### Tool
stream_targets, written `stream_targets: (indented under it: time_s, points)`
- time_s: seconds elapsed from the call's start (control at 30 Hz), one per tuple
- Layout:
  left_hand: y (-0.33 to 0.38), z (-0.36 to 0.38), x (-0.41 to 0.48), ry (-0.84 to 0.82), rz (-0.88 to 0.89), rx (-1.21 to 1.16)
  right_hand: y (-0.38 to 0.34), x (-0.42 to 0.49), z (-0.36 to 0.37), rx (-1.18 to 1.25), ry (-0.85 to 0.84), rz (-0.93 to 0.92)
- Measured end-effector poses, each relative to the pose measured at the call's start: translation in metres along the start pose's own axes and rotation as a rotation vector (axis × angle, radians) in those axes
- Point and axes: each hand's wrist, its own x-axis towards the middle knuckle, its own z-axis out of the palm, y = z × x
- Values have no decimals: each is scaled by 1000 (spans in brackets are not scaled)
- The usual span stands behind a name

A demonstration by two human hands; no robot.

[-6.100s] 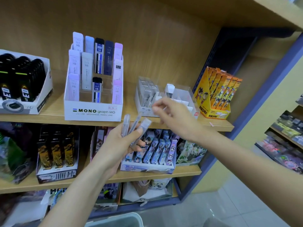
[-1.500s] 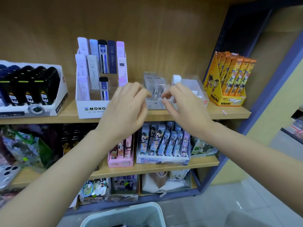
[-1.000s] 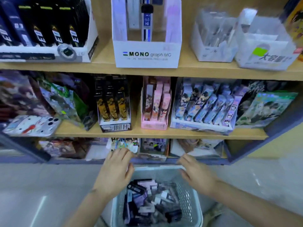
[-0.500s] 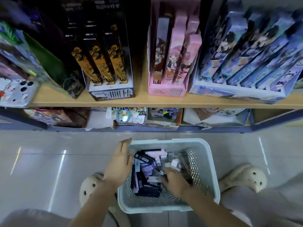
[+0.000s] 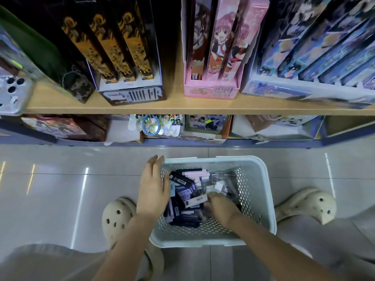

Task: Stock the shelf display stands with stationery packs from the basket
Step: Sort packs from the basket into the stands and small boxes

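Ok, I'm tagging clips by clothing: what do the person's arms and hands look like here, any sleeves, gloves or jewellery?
The left forearm and right forearm are bare to the frame edge, with no sleeve in view. The left hand and right hand are ungloved. No watch, bracelet or ring shows on the visible parts.

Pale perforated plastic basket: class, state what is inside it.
A loose heap of dark and pink stationery packs, the right hand among them. Anything beneath the heap or hand is hidden.
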Motion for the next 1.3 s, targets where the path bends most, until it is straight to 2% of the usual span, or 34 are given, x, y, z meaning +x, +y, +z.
stream_targets:
  time_s: [0.1,0.17,0.37,0.47,0.57,0.67,0.87,1.07,1.3]
  points:
    - [13,4,-8,156,-4,-46,5,-13,-16,99,122,14]
    - [26,10,-16,181,-32,-114,0,-26,-33,189,200,-9]
    - [71,43,-35,-219,-342,-624,-43,-56,-49,434,343,-185]
    - [82,44,-35,-264,-546,-863,-62,-59,-44,534,338,-234]
    - [74,48,-33,-156,-679,-852,-57,-51,-42,505,392,-237]
    - [63,45,-29,-75,-744,-868,-25,-25,-45,397,442,-93]
    - [53,43,-29,-136,-772,-939,31,23,-39,239,237,156]
    - [52,54,-31,-168,-789,-936,36,39,-29,127,208,202]
    - [52,58,-35,-214,-816,-897,37,43,-24,118,153,255]
